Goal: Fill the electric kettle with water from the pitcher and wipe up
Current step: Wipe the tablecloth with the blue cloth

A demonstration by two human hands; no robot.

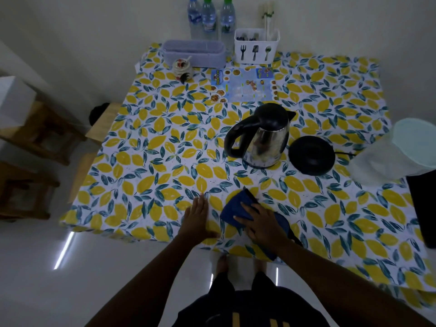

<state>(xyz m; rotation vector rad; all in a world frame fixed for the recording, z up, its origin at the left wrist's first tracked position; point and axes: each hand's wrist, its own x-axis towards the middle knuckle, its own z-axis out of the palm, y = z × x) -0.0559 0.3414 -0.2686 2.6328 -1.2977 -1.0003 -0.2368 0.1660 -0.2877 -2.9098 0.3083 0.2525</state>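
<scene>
A steel electric kettle (264,140) with a black handle and a closed black lid stands on the table, off its round black base (311,155), which lies just to its right. At the right edge stands a clear pitcher (396,152) with a pale green lid. My right hand (262,223) presses flat on a dark blue cloth (238,205) near the front edge. My left hand (197,218) lies flat on the lemon-print tablecloth (141,161), fingers together, a little left of the cloth.
Along the back stand three water bottles (208,18), a grey lidded box (193,53), a white cutlery holder (257,44), a small jar (181,67) and a menu sheet (245,84). A dark object (422,208) sits at the right edge. Wooden stools (40,131) stand left.
</scene>
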